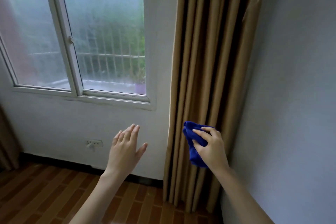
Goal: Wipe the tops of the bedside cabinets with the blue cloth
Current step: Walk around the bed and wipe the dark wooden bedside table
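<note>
My right hand point(211, 148) grips a bunched blue cloth point(192, 151) in mid-air, in front of the tan curtain. The cloth sticks out above and below my fingers. My left hand point(125, 148) is held out flat in the air to the left of it, fingers straight and slightly spread, touching nothing. No bedside cabinet is in view.
A tan curtain point(209, 78) hangs to the floor in the corner. The white window point(76, 42) is to the left and a grey wall point(294, 96) to the right. A wall socket point(94, 144) sits low under the window. Brown tiled floor point(45, 196) lies below.
</note>
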